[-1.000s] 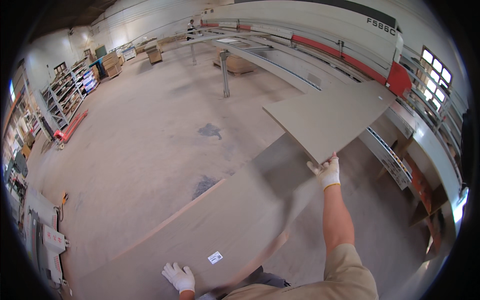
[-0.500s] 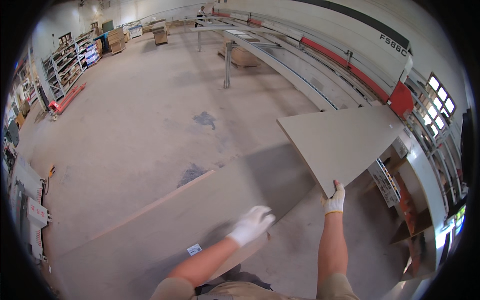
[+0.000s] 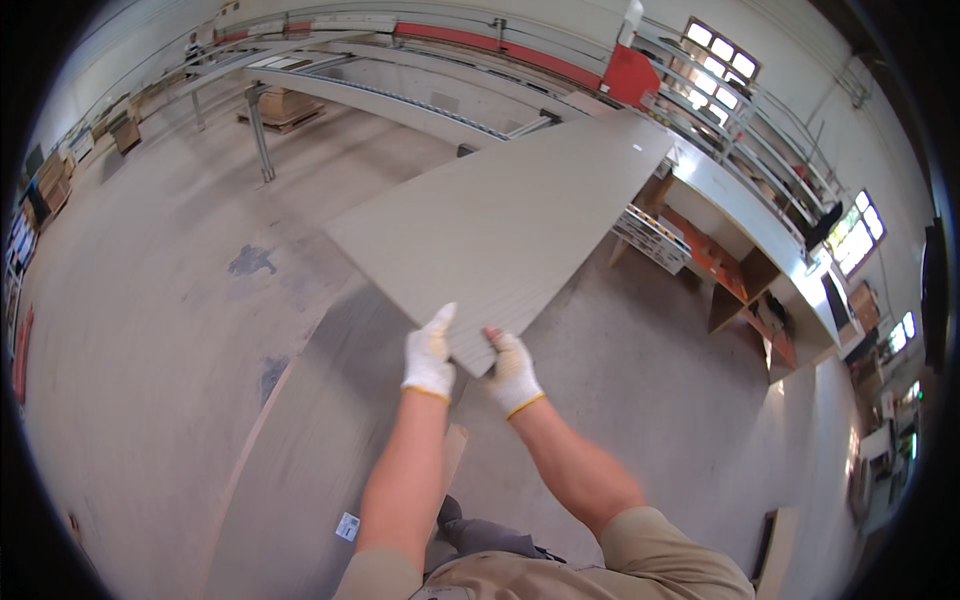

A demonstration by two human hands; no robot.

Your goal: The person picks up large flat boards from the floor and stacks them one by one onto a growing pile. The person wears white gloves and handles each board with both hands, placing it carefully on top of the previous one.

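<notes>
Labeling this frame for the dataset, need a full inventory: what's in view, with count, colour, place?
board: 1, grey-beige, lifted off the floor, near corner held in both hands
panel: 1, grey-beige, flat on the floor below the hands, small white label near its close edge
conveyor frame: 1, grey metal, across the far side
red guard: 1, red, at the far machine
workbench: 1, white top with orange shelving below, right
windows: several, bright, right wall
floor: grey concrete, dark stains left
left hand: white glove, on the board's corner
right hand: white glove, gripping the same corner
</notes>
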